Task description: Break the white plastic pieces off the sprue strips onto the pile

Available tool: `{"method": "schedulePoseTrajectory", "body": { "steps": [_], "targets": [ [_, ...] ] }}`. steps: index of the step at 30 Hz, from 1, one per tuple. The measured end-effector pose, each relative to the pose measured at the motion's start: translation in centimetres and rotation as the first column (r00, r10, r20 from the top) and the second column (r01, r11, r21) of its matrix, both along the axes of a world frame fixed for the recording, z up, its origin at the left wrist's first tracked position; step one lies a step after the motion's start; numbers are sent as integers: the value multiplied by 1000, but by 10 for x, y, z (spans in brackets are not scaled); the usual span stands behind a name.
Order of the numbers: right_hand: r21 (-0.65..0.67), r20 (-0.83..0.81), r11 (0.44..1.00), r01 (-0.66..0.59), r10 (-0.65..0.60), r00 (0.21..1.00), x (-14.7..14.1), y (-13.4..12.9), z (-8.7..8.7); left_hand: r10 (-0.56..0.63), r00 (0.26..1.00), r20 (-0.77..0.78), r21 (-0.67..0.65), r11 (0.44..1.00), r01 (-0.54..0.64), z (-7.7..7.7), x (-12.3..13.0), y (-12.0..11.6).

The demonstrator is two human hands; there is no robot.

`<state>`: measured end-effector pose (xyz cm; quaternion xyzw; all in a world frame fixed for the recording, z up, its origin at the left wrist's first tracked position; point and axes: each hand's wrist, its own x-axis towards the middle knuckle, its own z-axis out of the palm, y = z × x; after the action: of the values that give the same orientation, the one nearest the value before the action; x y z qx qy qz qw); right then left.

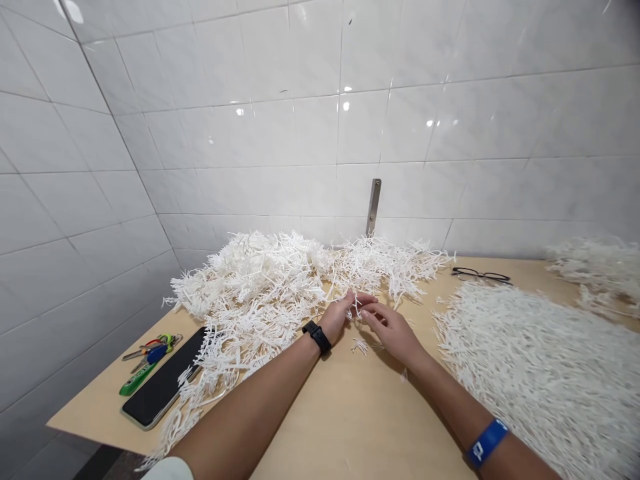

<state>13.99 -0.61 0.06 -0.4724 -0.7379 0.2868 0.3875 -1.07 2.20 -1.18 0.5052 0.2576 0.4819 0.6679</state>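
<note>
My left hand (340, 319), with a black watch on its wrist, pinches a thin white branched plastic piece (357, 305) between thumb and fingers. My right hand (393, 328) comes in from the other side, its thumb and fingertips closed at the same piece. Just below the hands, a few small loose white bits (359, 345) lie on the table (340, 413). Behind and to the left spreads a tangled heap of white branched plastic pieces (270, 280). To the right is a wide, flatter pile of short white bits (540, 373).
A phone (163, 383) lies at the left, partly covered by white strands, beside a bunch of keys (153, 353) near the table edge. Eyeglasses (481, 275) rest at the back right. Another white pile (600, 263) sits behind. A metal bracket (373, 207) stands against the tiled wall.
</note>
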Motion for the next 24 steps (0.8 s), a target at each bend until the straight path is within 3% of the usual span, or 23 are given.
{"method": "schedulePoseTrajectory", "body": {
  "steps": [5, 13, 19, 24],
  "targets": [
    [43, 78, 999, 0, -3, 997, -3, 2, -4, -61, 997, -37, -13, 998, 60, -1, 2, -1],
    [-2, 74, 1000, -4, 4, 997, 0, -3, 3, 128, 989, -77, -41, 991, -131, -11, 5, 8],
    [67, 65, 978, -197, 192, 979, 4, -5, 5, 356, 934, 39, -231, 912, -338, -7, -1, 16],
    [101, 152, 943, -317, 300, 942, 12, -1, 4, 271, 962, 35, -255, 933, -254, 2, -3, 10]
  ]
}}
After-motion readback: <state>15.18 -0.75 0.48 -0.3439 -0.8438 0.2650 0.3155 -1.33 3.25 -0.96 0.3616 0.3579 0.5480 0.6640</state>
